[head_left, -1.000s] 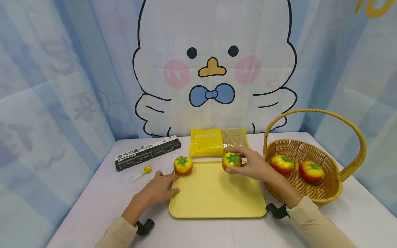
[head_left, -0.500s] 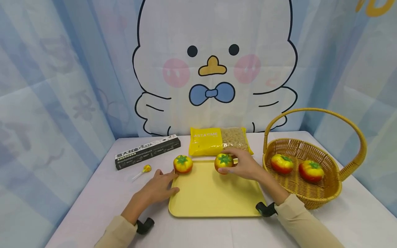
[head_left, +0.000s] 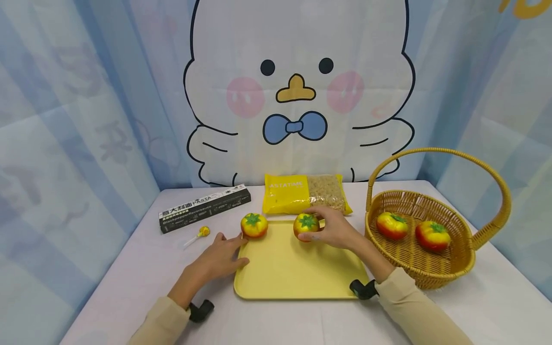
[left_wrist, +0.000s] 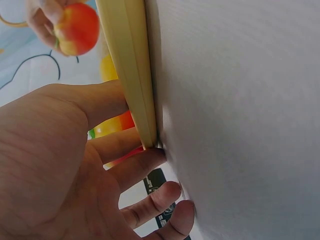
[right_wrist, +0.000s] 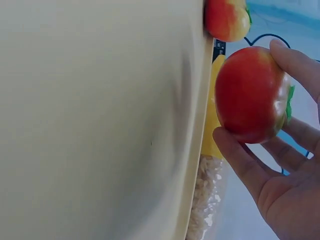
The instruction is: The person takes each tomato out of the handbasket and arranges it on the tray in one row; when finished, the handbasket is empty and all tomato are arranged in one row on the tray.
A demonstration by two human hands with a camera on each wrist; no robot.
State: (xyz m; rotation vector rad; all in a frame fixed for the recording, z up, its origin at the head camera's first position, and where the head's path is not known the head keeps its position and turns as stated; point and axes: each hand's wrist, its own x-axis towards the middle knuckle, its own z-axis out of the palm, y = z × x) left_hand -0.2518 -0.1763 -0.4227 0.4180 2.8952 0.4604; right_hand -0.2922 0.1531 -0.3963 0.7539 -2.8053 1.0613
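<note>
My right hand point(head_left: 334, 229) holds a red-and-yellow persimmon point(head_left: 306, 227) with a green leafy cap, thumb and fingertips around its sides. In the right wrist view this persimmon point(right_wrist: 252, 95) hangs over the yellow tray point(right_wrist: 125, 120), and a soft shadow falls on the tray. A second persimmon point(head_left: 254, 225) sits at the tray's far left corner. My left hand point(head_left: 220, 258) rests at the left edge of the tray point(head_left: 297, 273), thumb and index finger over the rim. In the left wrist view the other fingers of the left hand point(left_wrist: 100, 165) spread loosely near the tabletop.
A wicker basket point(head_left: 467, 261) with a tall handle stands at the right, holding two more persimmons point(head_left: 433, 235). Behind the tray lies a yellow pasta bag point(head_left: 286, 194). A black pasta box point(head_left: 204, 209) and a lollipop point(head_left: 203, 232) lie at the left.
My right hand has carried its persimmon leftward over the tray, closer to the corner persimmon. The left hand stays at the tray's edge.
</note>
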